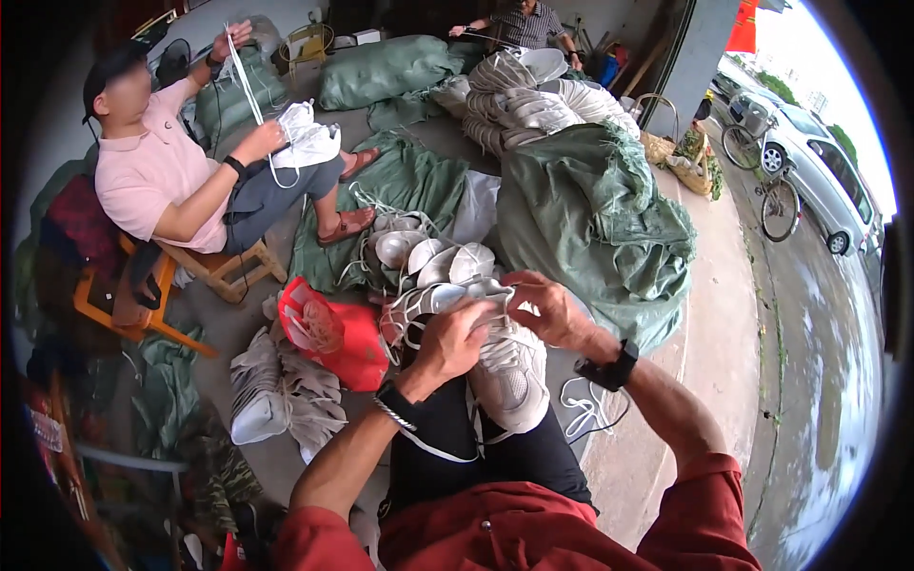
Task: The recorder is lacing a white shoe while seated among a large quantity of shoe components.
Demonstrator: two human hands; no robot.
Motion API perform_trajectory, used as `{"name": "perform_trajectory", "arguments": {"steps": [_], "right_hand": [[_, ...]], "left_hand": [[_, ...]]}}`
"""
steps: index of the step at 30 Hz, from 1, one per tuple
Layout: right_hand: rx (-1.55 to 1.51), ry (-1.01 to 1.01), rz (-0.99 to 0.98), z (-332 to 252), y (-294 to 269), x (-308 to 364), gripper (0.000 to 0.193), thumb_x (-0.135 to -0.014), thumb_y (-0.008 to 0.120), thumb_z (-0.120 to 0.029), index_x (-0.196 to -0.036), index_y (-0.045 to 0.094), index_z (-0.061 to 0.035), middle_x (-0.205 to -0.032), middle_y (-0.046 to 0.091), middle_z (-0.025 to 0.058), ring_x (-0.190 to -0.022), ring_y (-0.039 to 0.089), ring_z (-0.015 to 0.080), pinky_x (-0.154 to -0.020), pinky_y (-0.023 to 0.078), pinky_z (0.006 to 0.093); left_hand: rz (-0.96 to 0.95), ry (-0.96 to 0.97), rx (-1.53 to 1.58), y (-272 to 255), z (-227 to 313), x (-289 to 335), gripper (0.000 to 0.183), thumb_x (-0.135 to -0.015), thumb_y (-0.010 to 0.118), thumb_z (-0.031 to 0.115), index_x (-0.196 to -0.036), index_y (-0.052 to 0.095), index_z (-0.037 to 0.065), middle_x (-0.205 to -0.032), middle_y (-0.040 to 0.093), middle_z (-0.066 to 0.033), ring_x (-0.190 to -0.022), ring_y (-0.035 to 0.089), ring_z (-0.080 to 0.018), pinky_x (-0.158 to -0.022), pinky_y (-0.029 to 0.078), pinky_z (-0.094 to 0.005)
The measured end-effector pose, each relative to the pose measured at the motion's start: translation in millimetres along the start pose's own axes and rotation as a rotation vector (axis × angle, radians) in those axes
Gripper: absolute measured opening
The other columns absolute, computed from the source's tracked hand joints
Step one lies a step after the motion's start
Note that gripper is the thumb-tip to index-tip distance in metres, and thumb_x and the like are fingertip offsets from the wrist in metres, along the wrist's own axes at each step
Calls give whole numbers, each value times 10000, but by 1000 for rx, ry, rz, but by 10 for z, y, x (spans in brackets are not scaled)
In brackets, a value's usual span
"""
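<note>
A white sneaker [510,390] rests on my lap, its toe pointing toward me and its laced front facing up. My left hand [449,348] is bent over the shoe's left side, fingers closed on the white shoelace [436,451], which loops past the wrist and over my dark trousers. On the other side, my right hand [555,316] pinches lace near the upper eyelets, thumb and forefinger together. The exact grip of the fingertips is partly hidden. Just beyond my hands lie several pale shoe pieces [428,255] with loose laces.
A red bag [333,335] and stacked grey-white shoe uppers [262,385] lie at left. Green sacking [595,214] covers a heap ahead, beside piled pale uppers [533,105]. One seated person [157,181] pulls white laces; another person [524,24] sits farther back. A car [819,162] stands outside.
</note>
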State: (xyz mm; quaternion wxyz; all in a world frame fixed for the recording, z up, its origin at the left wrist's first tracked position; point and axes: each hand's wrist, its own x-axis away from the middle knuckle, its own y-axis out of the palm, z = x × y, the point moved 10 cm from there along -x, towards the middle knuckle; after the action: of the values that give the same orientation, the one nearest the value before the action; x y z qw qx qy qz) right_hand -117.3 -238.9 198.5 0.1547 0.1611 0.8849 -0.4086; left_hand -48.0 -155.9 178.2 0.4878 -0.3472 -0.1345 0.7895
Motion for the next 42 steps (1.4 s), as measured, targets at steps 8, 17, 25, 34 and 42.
{"name": "perform_trajectory", "arguments": {"steps": [8, 17, 25, 34, 42], "right_hand": [[16, 291, -119, 315, 72, 88, 117, -744, 591, -73, -859, 600, -51, -653, 592, 80, -615, 589, 206, -580, 464, 325], [-65, 192, -507, 462, 377, -19, 299, -695, 554, -49, -992, 588, -62, -724, 600, 82, -685, 580, 176, -627, 460, 320], [237, 295, -449, 355, 239, 2, 267, -639, 530, -28, -888, 619, -66, -847, 630, 145, -851, 595, 316, -731, 464, 385], [43, 160, -247, 361, 145, 109, 141, -679, 649, -74, -767, 544, -44, -688, 602, 92, -625, 591, 232, -570, 452, 324], [-28, 204, -272, 390, 145, 131, 70, -705, 604, -85, -761, 571, -61, -687, 607, 95, -641, 603, 275, -569, 463, 355]], "left_hand": [[-2, -74, 125, 195, -200, 72, 153, -854, 475, 110, -793, 568, 5, -602, 565, -112, -541, 568, -191, -509, 432, -313], [-448, 228, 251, 949, 1211, 418, 71, -793, 531, 87, -828, 532, 25, -657, 553, -156, -584, 584, -308, -533, 445, -385], [-6, -407, 201, 531, -315, 60, 117, -765, 562, 116, -773, 551, -1, -689, 594, -167, -632, 601, -288, -569, 447, -369], [-354, -307, 132, 971, -691, -265, 111, -729, 543, 35, -826, 598, 32, -672, 600, -90, -642, 585, -182, -617, 454, -305], [-210, -292, -449, 190, -435, -126, 85, -718, 523, 69, -800, 527, 49, -705, 571, -152, -695, 569, -358, -588, 435, -431]]}}
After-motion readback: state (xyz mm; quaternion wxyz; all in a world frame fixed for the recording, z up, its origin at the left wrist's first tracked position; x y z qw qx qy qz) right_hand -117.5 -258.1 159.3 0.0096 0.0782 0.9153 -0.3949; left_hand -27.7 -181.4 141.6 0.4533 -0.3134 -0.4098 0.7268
